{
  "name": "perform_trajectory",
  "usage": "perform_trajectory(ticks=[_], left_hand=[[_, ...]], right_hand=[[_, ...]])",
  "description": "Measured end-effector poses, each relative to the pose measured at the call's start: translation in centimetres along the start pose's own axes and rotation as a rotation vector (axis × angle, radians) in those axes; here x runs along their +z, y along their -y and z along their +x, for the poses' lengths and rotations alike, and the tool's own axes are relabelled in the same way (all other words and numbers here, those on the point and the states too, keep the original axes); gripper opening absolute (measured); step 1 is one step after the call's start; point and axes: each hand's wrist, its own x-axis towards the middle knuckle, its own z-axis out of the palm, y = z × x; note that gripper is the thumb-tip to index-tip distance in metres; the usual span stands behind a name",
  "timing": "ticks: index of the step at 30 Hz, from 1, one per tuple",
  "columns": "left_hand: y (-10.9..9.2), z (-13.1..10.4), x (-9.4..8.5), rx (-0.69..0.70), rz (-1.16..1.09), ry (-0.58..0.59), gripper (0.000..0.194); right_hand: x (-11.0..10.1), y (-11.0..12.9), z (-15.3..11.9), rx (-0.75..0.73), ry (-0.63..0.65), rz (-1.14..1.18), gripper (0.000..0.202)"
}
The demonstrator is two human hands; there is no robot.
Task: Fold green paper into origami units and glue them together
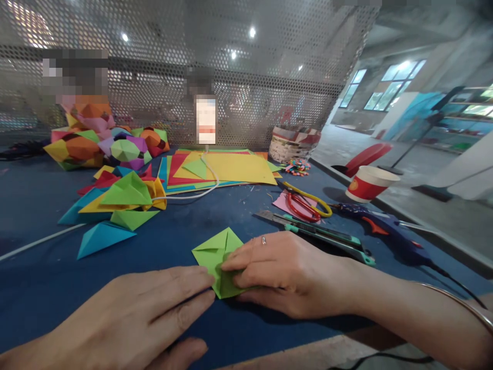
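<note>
Nearest to the camera, at the lower left of the frame, the left hand [134,313] lies with its fingers extended, and their tips are at the left edge of the green paper [214,255]. This folded paper is on the table [38,293], at the lower centre. The right hand [281,275] covers its right side with half-bent fingers; whether it pinches the paper, I cannot tell. Just beyond this hand lies the cutter [327,237].
</note>
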Motion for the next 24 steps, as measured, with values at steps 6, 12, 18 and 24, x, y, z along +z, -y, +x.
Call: perform_trajectory(ticks=[6, 12, 18, 24], left_hand=[[0.1, -0.2, 0.2, 0.039, -0.004, 0.022, 0.046], [0.2, -0.3, 0.2, 0.018, 0.008, 0.030, 0.049], [0.1, 0.2, 0.6, 0.051, -0.070, -0.080, 0.042], [0.0, -0.1, 0.2, 0.026, 0.015, 0.038, 0.047]], right_hand=[[-1.1, -0.4, 0.3, 0.101, -0.001, 0.203, 0.009], [-1.2, -0.9, 0.4, 0.244, -0.045, 0.287, 0.012], [0.7, -0.8, 0.4, 0.446, -0.172, 0.125, 0.022], [1.3, -0.3, 1.0, 0.537, -0.167, 0.081, 0.026]])
